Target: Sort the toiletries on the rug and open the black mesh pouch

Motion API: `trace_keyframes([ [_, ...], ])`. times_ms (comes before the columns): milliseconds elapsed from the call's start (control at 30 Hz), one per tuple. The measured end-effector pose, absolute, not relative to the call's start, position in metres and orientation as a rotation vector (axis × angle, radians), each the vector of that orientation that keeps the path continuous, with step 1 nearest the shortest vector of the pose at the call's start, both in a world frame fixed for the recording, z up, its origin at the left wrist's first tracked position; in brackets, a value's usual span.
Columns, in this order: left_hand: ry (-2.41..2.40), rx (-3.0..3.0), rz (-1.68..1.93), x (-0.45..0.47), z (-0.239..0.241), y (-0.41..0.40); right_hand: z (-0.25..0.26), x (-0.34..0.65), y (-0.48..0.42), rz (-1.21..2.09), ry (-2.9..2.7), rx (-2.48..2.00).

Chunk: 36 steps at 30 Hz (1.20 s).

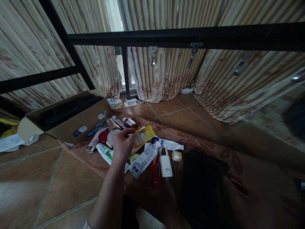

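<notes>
Yellow flat sachet with pale round print, tilted, pinched at one edge by left hand above tubes.

Striped curtains hang to a brown tiled floor, daylight showing through a gap. Black rails cross in front. A cardboard box sits left, beside a brown mat.
</notes>
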<state>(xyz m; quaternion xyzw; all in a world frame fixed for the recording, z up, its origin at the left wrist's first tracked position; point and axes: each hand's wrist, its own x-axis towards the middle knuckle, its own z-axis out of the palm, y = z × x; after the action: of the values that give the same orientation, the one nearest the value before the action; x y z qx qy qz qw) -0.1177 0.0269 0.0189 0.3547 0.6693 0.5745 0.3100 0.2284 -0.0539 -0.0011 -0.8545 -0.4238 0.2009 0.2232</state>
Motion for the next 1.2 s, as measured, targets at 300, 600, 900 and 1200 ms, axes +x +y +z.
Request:
trace_keyframes([
  [300,2.109,1.306,0.944,-0.125,0.018,0.022,-0.005,0.231,-0.054,0.533,-1.207,-2.342],
  [600,2.238,1.393,0.919,-0.114,0.023,0.019,-0.010,0.232,-0.055,0.510,-1.171,-2.298],
  [900,1.297,1.488,1.268,-0.056,0.021,0.006,-0.033,0.242,-0.054,0.482,-1.345,-2.232],
  [1200,1.204,1.636,0.750,0.006,0.003,-0.018,-0.030,0.242,-0.055,0.489,-1.220,-2.246],
])
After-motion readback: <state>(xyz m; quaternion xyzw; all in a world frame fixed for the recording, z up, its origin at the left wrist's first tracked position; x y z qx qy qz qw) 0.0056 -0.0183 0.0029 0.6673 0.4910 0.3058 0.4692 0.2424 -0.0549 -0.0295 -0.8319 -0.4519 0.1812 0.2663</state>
